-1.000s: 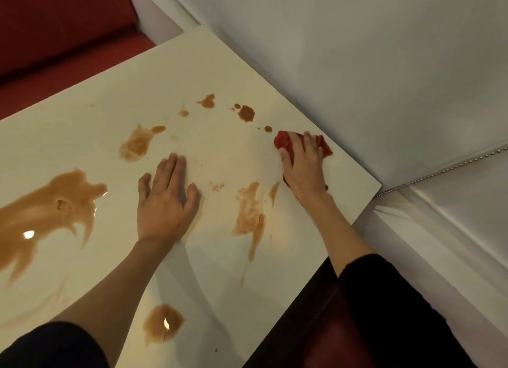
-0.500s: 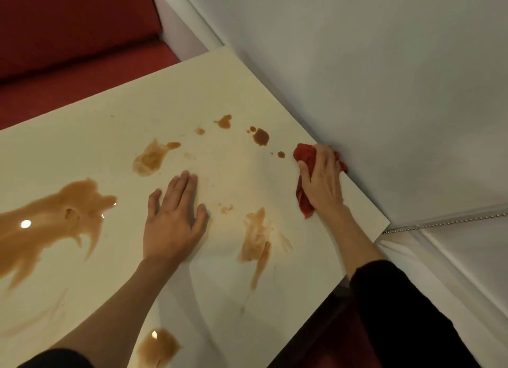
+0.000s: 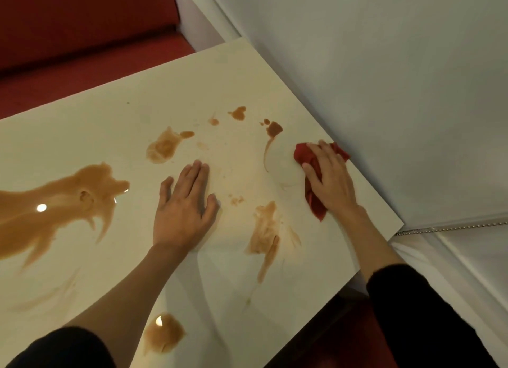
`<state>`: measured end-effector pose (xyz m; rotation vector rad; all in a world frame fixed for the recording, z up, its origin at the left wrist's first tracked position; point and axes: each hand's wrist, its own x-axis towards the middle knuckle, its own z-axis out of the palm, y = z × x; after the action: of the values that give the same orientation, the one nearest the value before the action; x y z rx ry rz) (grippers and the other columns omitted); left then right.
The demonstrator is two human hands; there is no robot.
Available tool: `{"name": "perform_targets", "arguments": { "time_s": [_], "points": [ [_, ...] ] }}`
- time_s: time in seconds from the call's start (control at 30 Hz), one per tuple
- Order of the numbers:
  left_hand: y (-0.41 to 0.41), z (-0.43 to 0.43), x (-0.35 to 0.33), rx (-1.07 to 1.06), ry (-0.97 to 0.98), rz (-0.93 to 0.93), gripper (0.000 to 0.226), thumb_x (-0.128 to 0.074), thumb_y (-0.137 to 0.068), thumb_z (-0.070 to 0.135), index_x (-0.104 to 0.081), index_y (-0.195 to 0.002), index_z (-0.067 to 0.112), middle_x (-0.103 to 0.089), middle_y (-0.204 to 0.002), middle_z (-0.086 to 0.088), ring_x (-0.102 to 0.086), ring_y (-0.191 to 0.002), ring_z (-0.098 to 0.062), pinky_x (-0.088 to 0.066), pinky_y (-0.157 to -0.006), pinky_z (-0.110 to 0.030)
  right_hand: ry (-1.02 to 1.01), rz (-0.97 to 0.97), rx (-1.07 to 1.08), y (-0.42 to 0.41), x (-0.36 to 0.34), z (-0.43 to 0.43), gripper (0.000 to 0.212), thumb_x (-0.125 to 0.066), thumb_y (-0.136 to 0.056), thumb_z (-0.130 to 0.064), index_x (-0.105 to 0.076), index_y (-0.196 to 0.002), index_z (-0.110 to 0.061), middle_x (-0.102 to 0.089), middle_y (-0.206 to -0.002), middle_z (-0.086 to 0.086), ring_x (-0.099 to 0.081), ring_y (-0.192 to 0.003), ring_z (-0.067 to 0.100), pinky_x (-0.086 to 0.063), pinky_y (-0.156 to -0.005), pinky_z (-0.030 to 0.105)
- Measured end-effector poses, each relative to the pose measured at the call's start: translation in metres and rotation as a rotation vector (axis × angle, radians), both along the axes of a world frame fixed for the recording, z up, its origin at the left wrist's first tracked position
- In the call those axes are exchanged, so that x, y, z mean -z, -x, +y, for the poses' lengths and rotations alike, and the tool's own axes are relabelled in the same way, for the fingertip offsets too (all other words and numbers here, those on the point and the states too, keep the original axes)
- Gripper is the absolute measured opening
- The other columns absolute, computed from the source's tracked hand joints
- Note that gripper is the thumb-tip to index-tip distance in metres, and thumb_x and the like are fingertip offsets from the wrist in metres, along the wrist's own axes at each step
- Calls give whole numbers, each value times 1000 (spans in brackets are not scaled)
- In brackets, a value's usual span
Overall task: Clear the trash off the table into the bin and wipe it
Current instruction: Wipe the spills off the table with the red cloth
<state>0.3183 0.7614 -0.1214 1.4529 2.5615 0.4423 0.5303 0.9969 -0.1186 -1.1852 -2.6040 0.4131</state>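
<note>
left hand [image 3: 184, 211] flat, fingers together | right hand [image 3: 331, 182] palm down, fingers spread

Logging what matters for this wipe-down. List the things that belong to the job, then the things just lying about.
In the job: table; brown spills; red cloth, pressed down by the right hand; left hand, flat on the table.
Just there: red bench; white wall; bead chain.
</note>
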Motion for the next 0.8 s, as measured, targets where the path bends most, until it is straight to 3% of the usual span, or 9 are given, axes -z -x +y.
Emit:
{"name": "perform_targets", "arguments": {
  "time_s": [0.2, 0.3, 0.4, 0.47, 0.53, 0.67, 0.8],
  "points": [
    [0, 0, 1, 0, -1, 10, 64, -24, -94, 45, -28, -152, 18, -24, -160, 1, -19, -147, -11, -9, -120, -39, -14, 0, 232, 75, 8, 18, 47, -43, -94, -44, -51, -133, -20, -46, -136, 13, -40, -127, 33, -28, -110, 51],
    [1, 0, 1, 6, 9, 12, 64, -24, -94, 44, -27, -153, 18, -22, -160, 1, -18, -147, -10, -8, -119, -39, 24, 44, 44, 76, 4, -17, 46, -46, -97, -40, -47, -139, -22, -42, -143, 10, -35, -134, 30, -27, -113, 48],
    [1, -1, 0, 5, 12, 18, 63, -25, -95, 43, -27, -153, 19, -22, -160, 2, -17, -147, -10, -8, -119, -38, 80, 50, -212, 27, -1, -59, 48, -46, -97, -43, -45, -142, -27, -39, -150, 0, -27, -143, 16, -21, -118, 38],
    [1, -1, 0, 3, 8, 20, 63, -27, -94, 42, -28, -152, 17, -24, -160, 1, -19, -147, -11, -9, -119, -40, 82, 44, -250, -13, -4, -63, 49, -48, -96, -47, -47, -141, -28, -40, -150, -6, -25, -143, 7, -23, -118, 34],
    [2, 0, 1, 6, 13, 18, 63, -27, -95, 43, -28, -152, 17, -24, -160, 0, -18, -147, -11, -10, -119, -41, 62, 29, -182, -34, -7, -41, 49, -48, -96, -47, -46, -141, -28, -40, -150, -6, -27, -142, 6, -29, -116, 39],
    [2, 0, 2, 9, 17, 23, 63, -26, -95, 43, -27, -152, 17, -23, -160, 0, -18, -147, -12, -10, -119, -41, -25, -10, 74, -10, 0, -2, 46, -48, -96, -41, -46, -138, -22, -36, -150, 8, -40, -131, 32, -36, -109, 47],
    [2, 0, 1, 13, 15, 15, 65, -24, -94, 45, -26, -153, 17, -22, -160, 1, -16, -148, -11, -8, -119, -40, -89, -24, 285, 46, 7, -7, 50, -40, -93, -38, -49, -134, -10, -49, -130, 17, -50, -113, 39, -40, -99, 51]
  ]
}}
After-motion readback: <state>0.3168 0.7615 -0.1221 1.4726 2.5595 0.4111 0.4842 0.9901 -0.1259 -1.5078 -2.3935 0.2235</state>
